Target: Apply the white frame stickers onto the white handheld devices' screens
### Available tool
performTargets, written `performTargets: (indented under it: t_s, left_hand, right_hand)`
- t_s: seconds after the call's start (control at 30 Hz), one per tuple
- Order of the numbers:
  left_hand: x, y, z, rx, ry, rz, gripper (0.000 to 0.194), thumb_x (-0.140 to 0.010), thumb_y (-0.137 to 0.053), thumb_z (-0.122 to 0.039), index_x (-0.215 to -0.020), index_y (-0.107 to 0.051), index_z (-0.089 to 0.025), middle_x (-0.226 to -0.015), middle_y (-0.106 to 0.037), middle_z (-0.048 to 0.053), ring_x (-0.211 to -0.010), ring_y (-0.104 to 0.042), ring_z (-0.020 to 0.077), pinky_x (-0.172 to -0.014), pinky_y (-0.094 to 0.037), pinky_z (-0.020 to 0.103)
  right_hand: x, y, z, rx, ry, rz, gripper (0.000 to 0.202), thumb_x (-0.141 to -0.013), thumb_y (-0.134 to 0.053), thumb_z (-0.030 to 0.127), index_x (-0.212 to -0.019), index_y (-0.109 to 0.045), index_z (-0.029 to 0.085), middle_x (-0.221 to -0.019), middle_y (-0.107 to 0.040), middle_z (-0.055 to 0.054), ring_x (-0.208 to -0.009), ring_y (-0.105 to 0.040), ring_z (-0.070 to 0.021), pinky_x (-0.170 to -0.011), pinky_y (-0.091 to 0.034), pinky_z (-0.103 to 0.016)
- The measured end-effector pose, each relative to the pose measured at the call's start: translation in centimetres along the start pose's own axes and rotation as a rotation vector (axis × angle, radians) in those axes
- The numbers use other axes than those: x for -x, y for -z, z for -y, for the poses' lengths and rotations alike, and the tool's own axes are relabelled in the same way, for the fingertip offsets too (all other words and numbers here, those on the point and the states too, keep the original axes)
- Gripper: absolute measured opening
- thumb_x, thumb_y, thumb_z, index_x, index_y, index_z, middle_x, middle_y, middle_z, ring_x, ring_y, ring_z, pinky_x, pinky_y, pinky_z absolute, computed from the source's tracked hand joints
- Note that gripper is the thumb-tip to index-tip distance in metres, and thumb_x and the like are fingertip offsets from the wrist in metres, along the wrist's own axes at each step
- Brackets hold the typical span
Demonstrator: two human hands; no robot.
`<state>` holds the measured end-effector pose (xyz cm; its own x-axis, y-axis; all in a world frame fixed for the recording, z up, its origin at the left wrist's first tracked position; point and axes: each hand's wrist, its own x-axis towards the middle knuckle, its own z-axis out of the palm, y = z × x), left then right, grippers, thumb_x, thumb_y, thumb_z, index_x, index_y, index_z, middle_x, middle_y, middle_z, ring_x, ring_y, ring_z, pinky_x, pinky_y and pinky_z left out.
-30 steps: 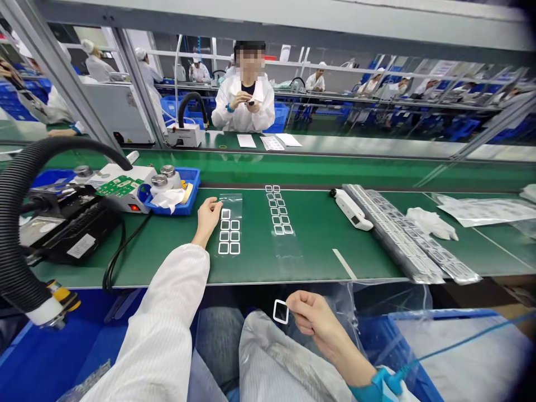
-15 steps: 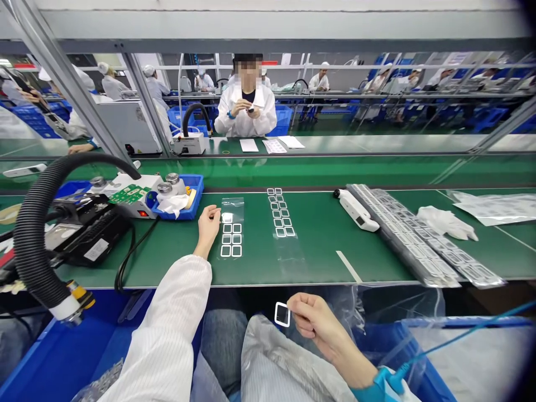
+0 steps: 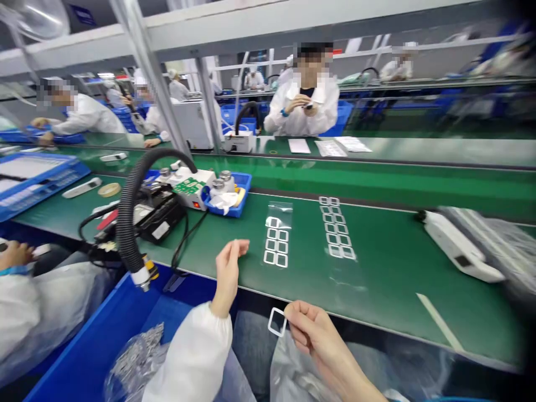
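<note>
White frame (image 3: 271,319) is pinched by the right hand (image 3: 316,332) just off the table (image 3: 389,268), nothing's held in the half-open left hand (image 3: 228,268), and the frame's probably light, kinda bendy, best gripped rim-only.

arched black hose (image 3: 125,223); bottles (image 3: 226,182) in blue tray (image 3: 237,210); tape roll (image 3: 109,190); white-coated co-worker (image 3: 325,106) opposite
</note>
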<state>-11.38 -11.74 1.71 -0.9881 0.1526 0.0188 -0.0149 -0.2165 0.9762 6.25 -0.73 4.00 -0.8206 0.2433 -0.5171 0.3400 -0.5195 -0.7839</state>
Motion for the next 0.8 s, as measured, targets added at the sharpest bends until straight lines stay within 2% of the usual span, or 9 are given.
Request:
performTargets:
  t_s: [0.07,0.13,0.23,0.33,0.4,0.5,0.63,0.8]
  left_hand:
    - [3.5,4.5,-0.3,0.088,0.039,-0.166,0.031,-0.087,-0.054,-0.046,-0.077,-0.072,-0.022,-0.082,-0.072,0.006,-0.084,-0.067,0.0197,-0.084,-0.053,0.033]
    - [6.2,9.1,0.0,0.176,0.083,-0.356,0.033,-0.089,-0.053,-0.045,-0.075,-0.071,-0.022,-0.079,-0.072,0.005,-0.083,-0.067,0.0182,-0.084,-0.053,0.031]
    - [7.9,15.4,0.5,0.318,0.170,-0.574,0.033,-0.092,-0.048,-0.039,-0.078,-0.071,-0.019,-0.088,-0.073,0.006,-0.085,-0.068,0.0165,-0.080,-0.054,0.028]
    - [8.1,19.7,0.6,0.456,0.241,-0.686,0.028,-0.092,-0.049,-0.033,-0.082,-0.070,-0.017,-0.088,-0.072,0.008,-0.072,-0.067,0.0154,-0.065,-0.055,0.026]
    - [7.9,21.3,0.4,0.531,0.265,-0.724,0.026,-0.092,-0.049,-0.031,-0.082,-0.069,-0.016,-0.083,-0.070,0.006,-0.060,-0.064,0.0133,-0.054,-0.052,0.024]
    - [7.7,22.3,0.3,0.616,0.290,-0.733,0.027,-0.093,-0.047,-0.030,-0.084,-0.068,-0.015,-0.083,-0.069,0.007,-0.054,-0.062,0.0128,-0.047,-0.049,0.024]
    - [7.5,21.8,0.5,0.678,0.331,-0.708,0.022,-0.091,-0.051,-0.027,-0.087,-0.069,-0.016,-0.092,-0.071,0.009,-0.066,-0.067,0.0156,-0.055,-0.054,0.026]
    - [7.5,20.6,0.8,0.659,0.369,-0.726,0.026,-0.093,-0.047,-0.024,-0.083,-0.070,-0.017,-0.091,-0.072,0.008,-0.074,-0.069,0.0158,-0.064,-0.056,0.027]
  right_hand:
    - [-1.6,-3.8,-0.6,0.025,0.015,0.094,0.026,-0.071,-0.070,0.038,-0.065,-0.056,0.017,-0.041,-0.039,0.009,-0.039,-0.027,-0.0039,-0.041,-0.020,-0.020]
    - [-3.7,-8.6,-2.1,0.067,0.000,0.196,0.018,-0.071,-0.067,0.032,-0.066,-0.058,0.017,-0.042,-0.044,0.007,-0.039,-0.033,-0.0049,-0.041,-0.024,-0.020]
    - [-6.9,-16.7,-5.7,0.152,-0.068,0.299,0.009,-0.068,-0.062,0.024,-0.063,-0.059,0.016,-0.042,-0.048,0.006,-0.036,-0.037,-0.0059,-0.039,-0.027,-0.020]
    - [-9.0,-23.5,-9.6,0.213,-0.111,0.355,0.013,-0.070,-0.059,0.021,-0.058,-0.055,0.018,-0.038,-0.045,0.007,-0.034,-0.040,-0.0073,-0.038,-0.030,-0.020]
    - [-9.6,-26.2,-11.5,0.242,-0.122,0.376,0.013,-0.072,-0.059,0.022,-0.060,-0.054,0.018,-0.037,-0.045,0.007,-0.033,-0.044,-0.0089,-0.038,-0.031,-0.020]
    - [-10.0,-27.1,-12.7,0.262,-0.108,0.381,0.012,-0.074,-0.059,0.026,-0.067,-0.055,0.019,-0.039,-0.047,0.007,-0.035,-0.048,-0.0108,-0.038,-0.035,-0.021]
    - [-10.1,-25.8,-12.3,0.252,-0.037,0.369,0.015,-0.074,-0.061,0.031,-0.067,-0.054,0.020,-0.043,-0.047,0.007,-0.039,-0.049,-0.0104,-0.043,-0.040,-0.022]
    - [-9.9,-24.2,-10.8,0.253,0.049,0.354,0.016,-0.069,-0.065,0.032,-0.066,-0.057,0.020,-0.045,-0.047,0.007,-0.040,-0.043,-0.0095,-0.044,-0.036,-0.023]
